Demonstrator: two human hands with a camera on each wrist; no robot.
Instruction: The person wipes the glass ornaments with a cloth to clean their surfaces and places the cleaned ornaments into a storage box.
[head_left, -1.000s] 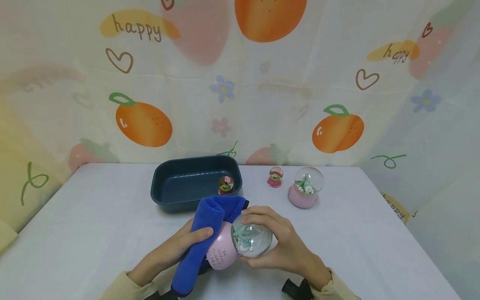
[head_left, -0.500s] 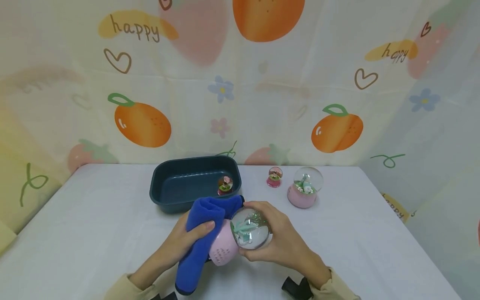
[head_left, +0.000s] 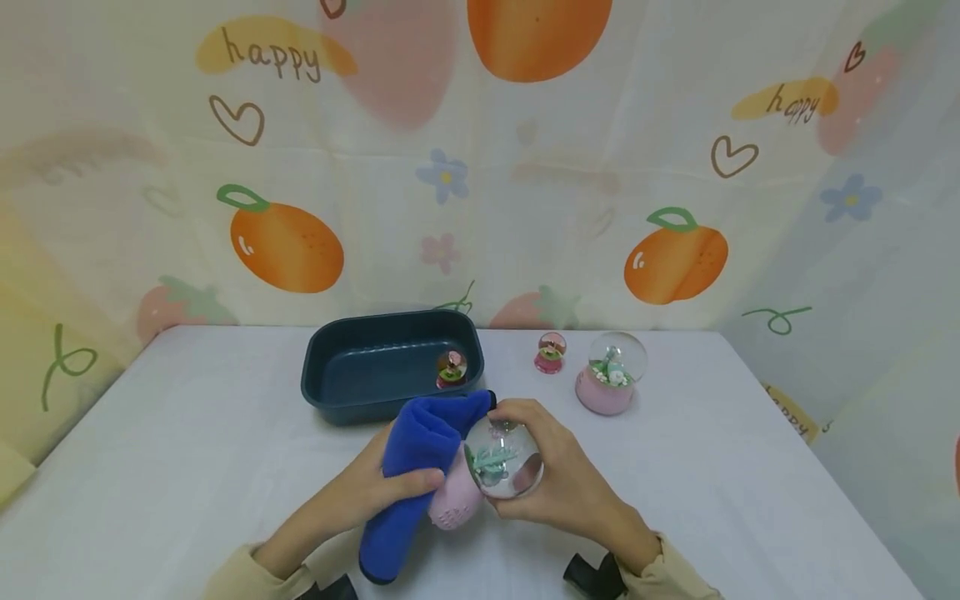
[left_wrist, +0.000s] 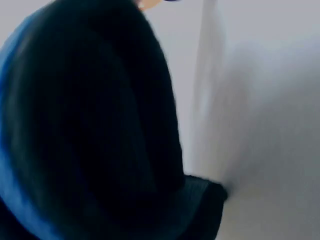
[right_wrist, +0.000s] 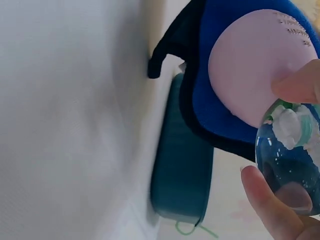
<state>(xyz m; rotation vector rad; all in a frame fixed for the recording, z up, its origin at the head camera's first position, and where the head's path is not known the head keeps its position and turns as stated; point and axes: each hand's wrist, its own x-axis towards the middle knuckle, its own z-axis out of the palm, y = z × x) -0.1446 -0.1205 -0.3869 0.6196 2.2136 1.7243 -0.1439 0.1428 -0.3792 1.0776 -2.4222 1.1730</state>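
A snow globe [head_left: 491, 460] with a clear ball and a pink base lies on its side between my hands in the head view, ball to the right. My right hand [head_left: 566, 487] grips the ball, thumb below and fingers over its far side. Wrapped over the base is a blue cloth [head_left: 422, 442] with dark edging. My left hand [head_left: 367, 492] holds the base through this cloth, thumb on top. In the right wrist view, raised lettering shows on the pink base [right_wrist: 245, 65]. Dark cloth folds [left_wrist: 100, 120] fill much of the left wrist view, hiding the left fingers.
Behind the hands stands a dark teal tray [head_left: 360, 412] with a small globe [head_left: 452, 369] inside at its right end. To its right are another small globe [head_left: 551, 353] and a larger pink-based globe [head_left: 607, 387]. A patterned curtain hangs behind the white table [head_left: 187, 433].
The snow globe has turned about its length, its lettering shifting down toward the underside. The cloth and my left thumb have moved slightly right over the base. My right fingers have shifted around the ball.
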